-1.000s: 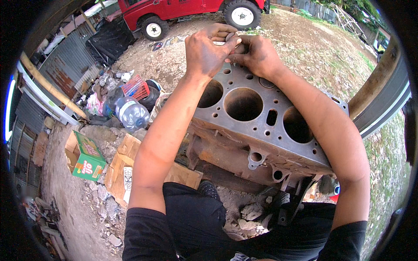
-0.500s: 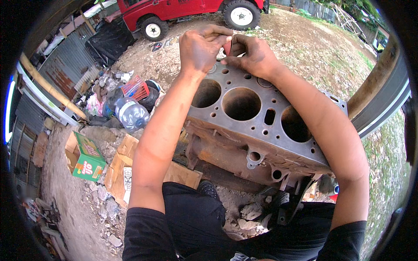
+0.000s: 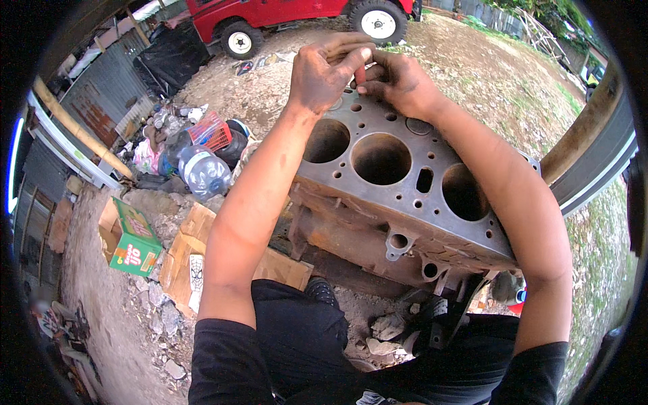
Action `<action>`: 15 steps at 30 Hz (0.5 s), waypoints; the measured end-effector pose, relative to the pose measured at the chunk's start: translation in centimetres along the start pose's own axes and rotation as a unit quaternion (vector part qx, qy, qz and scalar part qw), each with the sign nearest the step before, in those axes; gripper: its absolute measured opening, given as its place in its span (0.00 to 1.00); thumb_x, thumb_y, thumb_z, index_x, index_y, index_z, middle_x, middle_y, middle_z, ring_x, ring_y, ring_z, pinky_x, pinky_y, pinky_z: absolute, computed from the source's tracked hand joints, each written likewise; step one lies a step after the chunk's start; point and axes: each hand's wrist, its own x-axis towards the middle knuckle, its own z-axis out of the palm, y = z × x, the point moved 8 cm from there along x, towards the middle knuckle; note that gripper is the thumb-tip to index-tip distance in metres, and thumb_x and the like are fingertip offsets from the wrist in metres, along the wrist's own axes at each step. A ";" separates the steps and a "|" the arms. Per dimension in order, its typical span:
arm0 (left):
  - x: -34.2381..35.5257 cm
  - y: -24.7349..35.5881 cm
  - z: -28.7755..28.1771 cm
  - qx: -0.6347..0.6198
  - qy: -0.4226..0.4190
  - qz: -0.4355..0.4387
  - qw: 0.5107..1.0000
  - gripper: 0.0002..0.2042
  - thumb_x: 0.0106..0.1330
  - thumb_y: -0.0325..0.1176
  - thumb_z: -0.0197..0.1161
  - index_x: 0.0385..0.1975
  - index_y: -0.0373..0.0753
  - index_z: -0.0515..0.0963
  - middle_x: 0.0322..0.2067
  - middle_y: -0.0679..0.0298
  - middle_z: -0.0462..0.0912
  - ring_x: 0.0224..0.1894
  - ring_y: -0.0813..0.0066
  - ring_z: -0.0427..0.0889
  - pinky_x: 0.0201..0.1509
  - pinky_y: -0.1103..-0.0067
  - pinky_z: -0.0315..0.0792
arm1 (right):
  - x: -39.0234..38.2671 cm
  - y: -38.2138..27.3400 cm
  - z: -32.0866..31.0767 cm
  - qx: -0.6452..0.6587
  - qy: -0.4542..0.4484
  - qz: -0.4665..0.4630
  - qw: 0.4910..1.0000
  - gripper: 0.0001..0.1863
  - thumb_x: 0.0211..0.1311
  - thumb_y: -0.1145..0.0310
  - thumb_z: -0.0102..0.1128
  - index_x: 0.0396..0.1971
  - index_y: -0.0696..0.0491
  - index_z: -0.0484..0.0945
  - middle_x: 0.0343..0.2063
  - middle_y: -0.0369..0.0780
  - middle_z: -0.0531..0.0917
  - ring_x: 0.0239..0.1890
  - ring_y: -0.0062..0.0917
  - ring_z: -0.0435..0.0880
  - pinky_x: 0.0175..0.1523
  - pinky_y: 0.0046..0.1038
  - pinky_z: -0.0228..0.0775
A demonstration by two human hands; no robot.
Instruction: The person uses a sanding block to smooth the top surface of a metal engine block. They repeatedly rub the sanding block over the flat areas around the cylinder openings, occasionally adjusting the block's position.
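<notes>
A grimy engine block [image 3: 424,169] stands before me, its flat grey top showing large round cylinder bores and smaller holes. Above its far edge, my left hand [image 3: 327,71] and my right hand [image 3: 398,79] meet with their fingers bent together. Pinched between them is a small reddish-brown piece of sandpaper [image 3: 360,74], mostly covered by the fingers. Both hands are dark with grime. My right forearm reaches over the block's right end and hides part of its top.
A green cardboard box [image 3: 138,243], flattened cardboard [image 3: 185,253] and a large clear plastic bottle [image 3: 204,174] lie on the left. Beyond the block stands a red vehicle [image 3: 283,12]. A post [image 3: 586,125] rises at right; another person [image 3: 54,324] is at the lower left.
Both hands have shifted slightly to the right in the picture, and the fingers have closed further over the sandpaper, so less of it shows. The view has moved a little too.
</notes>
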 end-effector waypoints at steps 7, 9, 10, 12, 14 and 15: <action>0.2 -0.2 -0.8 -0.106 0.038 -0.018 0.994 0.18 0.69 0.34 0.71 0.56 0.34 0.85 0.51 0.54 0.90 0.53 0.73 0.87 0.57 0.77 0.81 | 0.6 0.6 -1.1 0.117 0.080 -0.001 0.990 0.19 0.68 0.74 0.67 0.57 0.58 0.81 0.44 0.41 0.92 0.47 0.20 0.88 0.56 0.28 0.79; 0.5 -0.1 -1.7 -0.114 0.054 -0.047 0.991 0.19 0.69 0.37 0.72 0.56 0.35 0.85 0.51 0.53 0.90 0.54 0.72 0.87 0.57 0.75 0.81 | 1.1 0.8 -2.4 0.228 0.141 -0.008 0.963 0.20 0.70 0.70 0.69 0.59 0.59 0.79 0.46 0.40 0.91 0.48 0.20 0.87 0.56 0.26 0.78; 0.4 -0.1 -2.1 -0.039 0.036 -0.065 0.996 0.19 0.70 0.38 0.70 0.56 0.35 0.85 0.52 0.54 0.90 0.54 0.71 0.87 0.59 0.74 0.80 | 1.1 0.8 -2.8 0.222 0.160 -0.008 0.962 0.21 0.70 0.70 0.70 0.60 0.59 0.79 0.47 0.40 0.91 0.49 0.20 0.87 0.56 0.25 0.77; 0.2 0.3 -3.2 0.104 -0.002 -0.099 0.990 0.19 0.72 0.39 0.67 0.57 0.34 0.85 0.53 0.57 0.89 0.56 0.69 0.87 0.64 0.72 0.78 | 0.5 1.4 -2.0 0.214 0.139 0.023 0.967 0.22 0.69 0.70 0.71 0.59 0.59 0.79 0.47 0.41 0.91 0.49 0.20 0.87 0.56 0.25 0.78; -0.3 1.2 -3.4 0.205 -0.005 -0.090 0.975 0.15 0.70 0.38 0.66 0.50 0.37 0.89 0.49 0.50 0.90 0.51 0.60 0.90 0.58 0.70 0.81 | 0.5 2.0 -1.8 0.220 0.134 0.008 0.966 0.23 0.66 0.69 0.73 0.58 0.59 0.80 0.47 0.42 0.90 0.50 0.21 0.88 0.55 0.27 0.78; -0.9 1.0 -3.9 0.241 -0.007 -0.107 0.964 0.14 0.70 0.37 0.65 0.49 0.37 0.89 0.49 0.48 0.90 0.51 0.57 0.90 0.58 0.69 0.81 | 0.5 1.5 -1.7 0.190 0.132 0.018 0.973 0.22 0.65 0.68 0.74 0.56 0.59 0.81 0.47 0.42 0.91 0.50 0.22 0.89 0.54 0.27 0.79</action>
